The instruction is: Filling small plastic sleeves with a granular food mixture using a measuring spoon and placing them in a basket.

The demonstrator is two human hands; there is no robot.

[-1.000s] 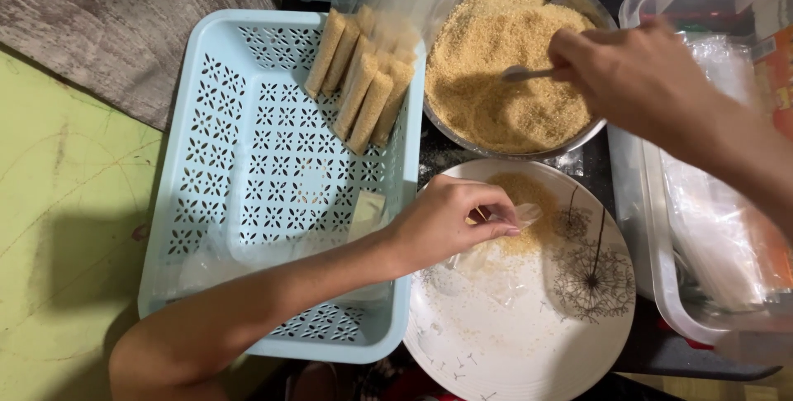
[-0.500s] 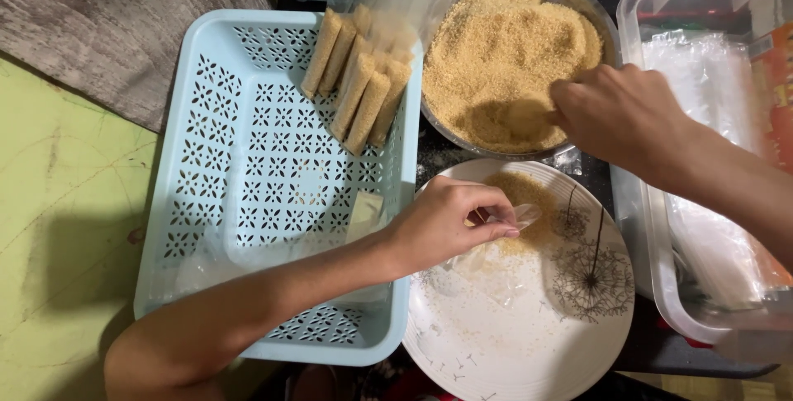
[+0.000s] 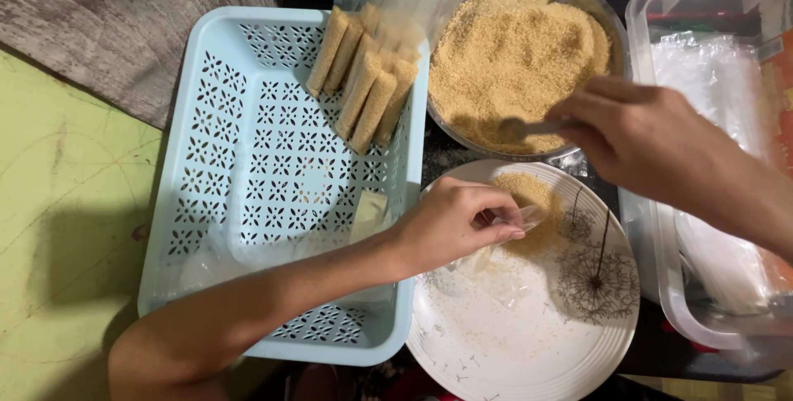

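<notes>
L hand (image 3: 450, 223) pinching clear wrapper (image 3: 529, 218) over white plate (image 3: 512, 343). R hand (image 3: 640, 141) gripping spoon (image 3: 520, 128) at bowl (image 3: 615, 29) edge beyond plate. Risk: spoon tilts, crumbs (image 3: 520, 54) miss wrapper mouth, scatter on plate.

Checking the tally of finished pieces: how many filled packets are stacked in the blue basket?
5 can be made out, though overlap may hide more. The filled packets lean side by side in the far right corner of the blue basket, beside the metal bowl of crumbs.
</notes>
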